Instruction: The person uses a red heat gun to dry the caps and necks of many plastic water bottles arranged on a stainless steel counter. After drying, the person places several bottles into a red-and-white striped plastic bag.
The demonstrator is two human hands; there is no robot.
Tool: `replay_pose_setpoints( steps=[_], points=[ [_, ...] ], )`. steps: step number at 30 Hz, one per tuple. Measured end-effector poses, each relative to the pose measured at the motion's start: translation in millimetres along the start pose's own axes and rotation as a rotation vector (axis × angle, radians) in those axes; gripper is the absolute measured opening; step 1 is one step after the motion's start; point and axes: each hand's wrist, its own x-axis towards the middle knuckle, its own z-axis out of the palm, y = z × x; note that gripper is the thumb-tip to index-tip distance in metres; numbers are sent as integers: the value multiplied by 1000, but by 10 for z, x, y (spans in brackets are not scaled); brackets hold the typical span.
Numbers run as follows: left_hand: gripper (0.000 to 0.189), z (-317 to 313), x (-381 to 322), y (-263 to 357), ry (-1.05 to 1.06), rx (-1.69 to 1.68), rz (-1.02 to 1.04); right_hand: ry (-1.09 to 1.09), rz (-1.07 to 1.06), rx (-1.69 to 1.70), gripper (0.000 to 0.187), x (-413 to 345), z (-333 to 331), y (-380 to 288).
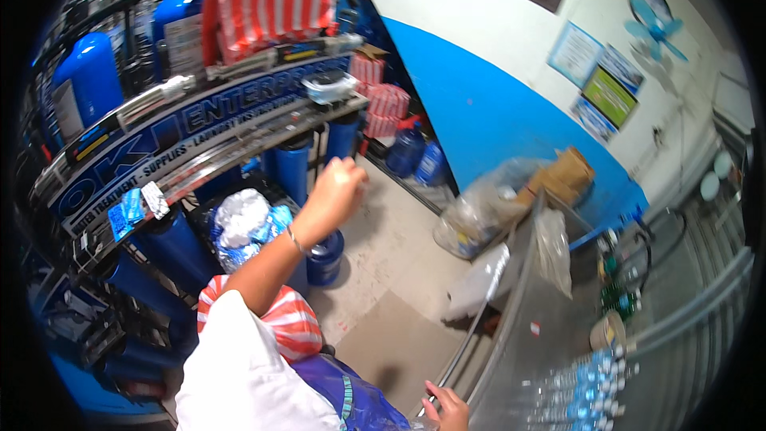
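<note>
My left hand [339, 187] is stretched out over the floor, a thin bracelet at its wrist. Its fingers look curled, but blur and angle hide whether anything is in them. Below that forearm is a dark bin with crumpled white plastic [242, 215] and blue wrappers inside. A blue bucket [325, 258] stands beside the bin. At the bottom edge my right hand [447, 408], partly cut off, has its fingers apart near a thin metal bar [476, 323]. Close to my body are a red-and-white striped bundle [293, 326] and a purple plastic bag [359, 389].
To the right runs a metal counter [508, 341] with several clear bottles [580, 386] and a tape roll [607, 330]. Blue cylinders [173, 245] and a narrow shelf [239, 146] line the left. Filled plastic bags [482, 215] lie by the blue wall.
</note>
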Motion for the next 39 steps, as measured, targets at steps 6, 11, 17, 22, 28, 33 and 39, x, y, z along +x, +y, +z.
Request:
replay_pose_setpoints(
  steps=[6, 11, 17, 22, 28, 33, 39],
  points=[
    [15, -900, 1003, -1878, 377, 623, -142, -352, -516, -21, 37, 1823, 454, -646],
    [10, -1685, 1527, -2984, 471, 1138, -143, -555, -840, -88, 35, 3012, 703, -1430],
    [8, -2021, 1612, -3255, 359, 1198, -8, -694, -916, -42, 30, 4110, 1002, -2277],
    [9, -1908, 1643, -2641, 438, 979, 254, -700, -421, 663, 59, 4892, 1157, -3073],
    [17, -1164, 1334, -1596, 170, 564, 223, -526, -503, 1421, 46, 5445, 1046, -3815],
    [23, -832, 1003, -2016, 330, -804, -396, -42, -607, 1357, 28, 5032, 776, -2872],
    [62, -217, 963, -2071, 2, -2431, 70, 177, -341, 940, 31, 3971, -38, -954]
  ],
)
